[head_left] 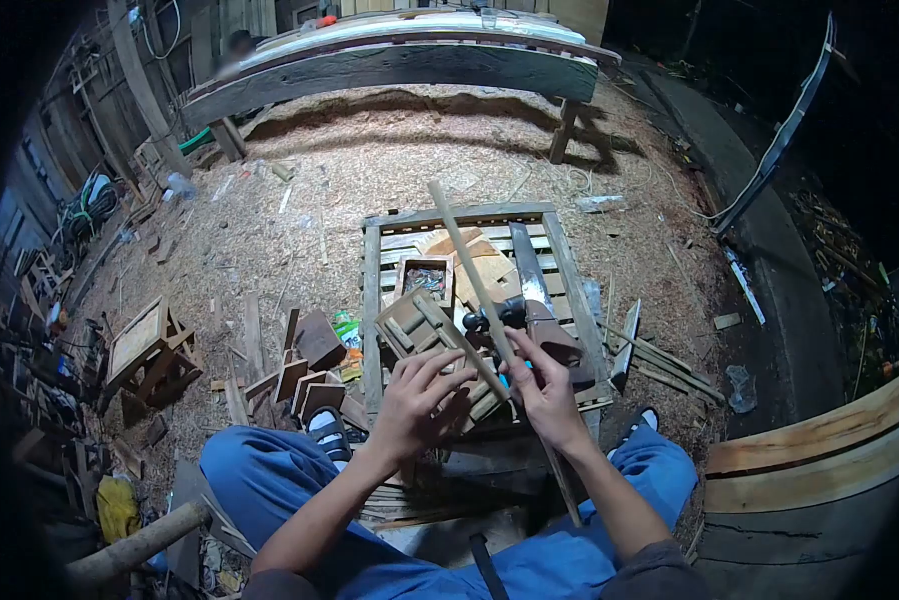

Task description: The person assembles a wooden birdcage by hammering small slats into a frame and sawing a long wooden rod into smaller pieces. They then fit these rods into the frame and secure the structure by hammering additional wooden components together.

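Observation:
A long thin wooden strip (469,260) slants up between my hands, its far end pointing away over the low slatted table (371,300). My right hand (546,397) pinches this strip near its middle, thumb and fingers closed on it. To its left, my left hand (421,402) has its fingers apart and slightly bent, beside a small wooden frame (409,325) with crossbars. A black-headed tool (497,316) lies just beyond my right hand. Behind it is a hand saw (531,275), and a small wooden box (403,276) holds small metal pieces.
A long workbench (389,75) crosses the far side. Wood offcuts (317,340) and a green packet (348,332) lie left of the slatted table. A small wooden stool (139,340) stands farther left. Thin sticks (669,370) and wide planks (819,440) are at right. Shavings cover the ground.

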A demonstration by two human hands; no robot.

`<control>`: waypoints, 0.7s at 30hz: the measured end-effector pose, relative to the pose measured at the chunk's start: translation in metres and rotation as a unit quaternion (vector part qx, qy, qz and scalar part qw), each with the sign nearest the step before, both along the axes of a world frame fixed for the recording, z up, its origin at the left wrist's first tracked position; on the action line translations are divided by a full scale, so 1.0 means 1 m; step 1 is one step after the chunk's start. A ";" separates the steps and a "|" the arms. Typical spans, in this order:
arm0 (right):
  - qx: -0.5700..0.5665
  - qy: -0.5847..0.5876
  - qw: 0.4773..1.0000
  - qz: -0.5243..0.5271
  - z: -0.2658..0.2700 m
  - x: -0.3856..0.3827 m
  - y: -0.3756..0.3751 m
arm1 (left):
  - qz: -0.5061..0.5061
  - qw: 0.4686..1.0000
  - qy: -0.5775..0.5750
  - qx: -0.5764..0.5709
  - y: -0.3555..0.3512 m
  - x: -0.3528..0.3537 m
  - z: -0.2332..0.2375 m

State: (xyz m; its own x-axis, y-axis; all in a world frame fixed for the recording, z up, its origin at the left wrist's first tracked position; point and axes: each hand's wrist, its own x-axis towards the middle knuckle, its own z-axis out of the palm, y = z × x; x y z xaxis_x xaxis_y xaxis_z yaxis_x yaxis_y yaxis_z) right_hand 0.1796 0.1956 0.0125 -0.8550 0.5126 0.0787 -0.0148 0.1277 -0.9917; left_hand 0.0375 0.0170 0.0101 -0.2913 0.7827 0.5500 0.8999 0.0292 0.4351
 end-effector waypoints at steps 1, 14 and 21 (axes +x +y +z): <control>0.000 -0.001 1.000 0.003 0.001 -0.001 -0.004 | 0.012 1.000 -0.003 0.003 -0.002 -0.001 0.002; 0.493 0.013 0.866 0.080 0.007 0.009 -0.003 | 0.235 0.951 0.202 0.001 -0.010 -0.015 0.007; 0.584 0.086 0.805 0.066 0.017 0.012 0.008 | 0.208 0.956 0.204 -0.012 -0.016 -0.031 0.015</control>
